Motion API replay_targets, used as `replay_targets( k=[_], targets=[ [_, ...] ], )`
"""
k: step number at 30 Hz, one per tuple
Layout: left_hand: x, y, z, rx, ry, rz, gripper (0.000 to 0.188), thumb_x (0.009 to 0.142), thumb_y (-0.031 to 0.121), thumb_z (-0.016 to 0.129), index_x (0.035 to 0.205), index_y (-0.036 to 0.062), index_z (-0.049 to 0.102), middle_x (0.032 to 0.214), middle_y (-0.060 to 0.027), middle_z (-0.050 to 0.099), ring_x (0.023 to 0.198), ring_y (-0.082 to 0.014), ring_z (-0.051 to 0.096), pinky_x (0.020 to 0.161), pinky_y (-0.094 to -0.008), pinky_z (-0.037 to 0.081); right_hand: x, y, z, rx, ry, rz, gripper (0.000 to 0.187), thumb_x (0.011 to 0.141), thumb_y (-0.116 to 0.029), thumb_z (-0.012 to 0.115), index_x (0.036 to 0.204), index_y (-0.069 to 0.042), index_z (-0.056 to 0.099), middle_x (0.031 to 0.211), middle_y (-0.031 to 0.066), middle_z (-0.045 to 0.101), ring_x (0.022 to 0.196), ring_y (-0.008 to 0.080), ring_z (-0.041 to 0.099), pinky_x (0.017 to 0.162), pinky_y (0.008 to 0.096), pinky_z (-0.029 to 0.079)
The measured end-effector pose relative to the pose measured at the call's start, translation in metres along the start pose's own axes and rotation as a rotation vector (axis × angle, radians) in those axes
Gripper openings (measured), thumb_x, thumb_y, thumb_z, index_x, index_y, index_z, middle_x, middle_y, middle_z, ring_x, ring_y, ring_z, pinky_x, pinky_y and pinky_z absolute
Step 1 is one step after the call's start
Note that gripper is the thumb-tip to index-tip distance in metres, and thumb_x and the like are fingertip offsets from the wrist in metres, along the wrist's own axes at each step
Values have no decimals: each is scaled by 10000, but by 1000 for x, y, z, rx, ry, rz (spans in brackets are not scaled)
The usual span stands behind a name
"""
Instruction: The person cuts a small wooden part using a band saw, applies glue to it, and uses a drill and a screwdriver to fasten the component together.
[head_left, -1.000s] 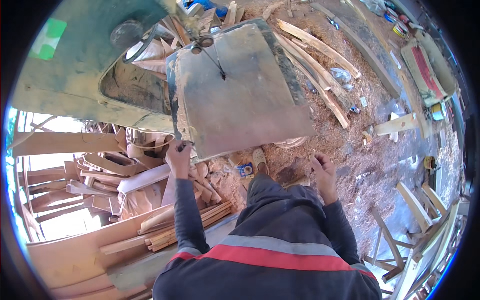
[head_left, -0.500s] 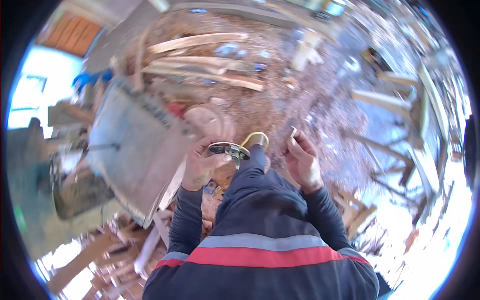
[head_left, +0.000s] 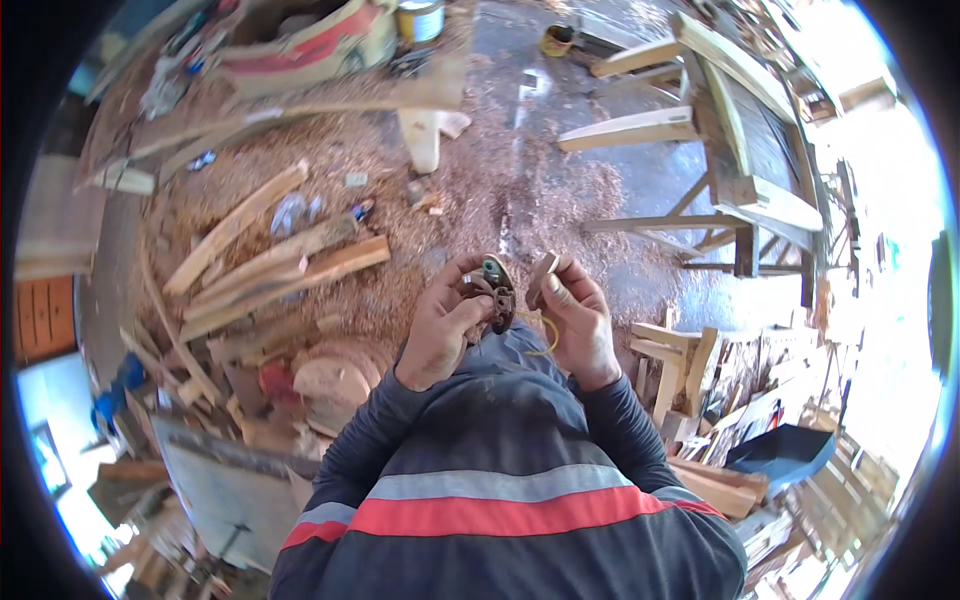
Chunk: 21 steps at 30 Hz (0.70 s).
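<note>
In front of my lap, my left hand grips a small round, dark device. Metal parts and a greenish spot show on it; its exact kind I cannot make out. A thin yellow cord or strip curves from beside the device toward my other hand. My right hand, a short gap to the right, pinches a small flat tan piece between thumb and fingers. The tan piece is tilted and close to the device. Fingers cover part of both things.
Shavings cover the floor ahead. Long boards lie at left, near a round wood slab and a pale panel. A wooden bench frame stands at right. A dark tray sits lower right. A can stands far ahead.
My view has swung to the right. My hands have come closer together, and the round device has turned from lying nearly flat to standing on edge. The tan piece is now beside it.
</note>
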<state>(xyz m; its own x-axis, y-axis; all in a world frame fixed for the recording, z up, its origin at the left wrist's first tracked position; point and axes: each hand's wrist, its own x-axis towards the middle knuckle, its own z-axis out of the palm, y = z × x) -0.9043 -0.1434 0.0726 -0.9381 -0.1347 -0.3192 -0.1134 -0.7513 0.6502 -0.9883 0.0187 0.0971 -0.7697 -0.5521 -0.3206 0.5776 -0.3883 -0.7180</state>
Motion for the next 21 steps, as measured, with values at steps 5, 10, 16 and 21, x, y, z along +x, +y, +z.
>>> replay_targets(
  k=[5,10,16,21],
  targets=[
    [97,32,31,0,-176,-192,576,912,-11,521,1461,33,353,1140,-97,615,994,-173,653,771,-374,617,65,-39,-17,-9,123,-128,184,999,-128,629,1154,-40,585,991,2,621,878,70,581,789,230,479],
    [191,29,67,199,-218,-219,526,943,21,547,1438,25,370,1180,-86,606,1038,-153,643,776,-311,599,136,-85,-62,-368,270,-218,198,988,-129,654,1133,-1,612,952,2,651,826,71,601,774,225,490],
    [319,5,121,428,-224,-205,458,993,157,641,1382,39,432,1110,-63,634,899,-113,651,685,-252,572,216,-153,-129,-460,281,-185,157,972,-58,644,1115,5,629,954,6,649,880,69,590,797,238,496],
    [429,2,184,543,-280,-220,322,1015,219,618,1281,56,538,948,-58,675,746,-136,694,578,-262,568,287,-226,-180,-601,310,-280,161,923,-8,655,1083,12,664,921,58,651,853,120,631,749,272,517]
  ],
)
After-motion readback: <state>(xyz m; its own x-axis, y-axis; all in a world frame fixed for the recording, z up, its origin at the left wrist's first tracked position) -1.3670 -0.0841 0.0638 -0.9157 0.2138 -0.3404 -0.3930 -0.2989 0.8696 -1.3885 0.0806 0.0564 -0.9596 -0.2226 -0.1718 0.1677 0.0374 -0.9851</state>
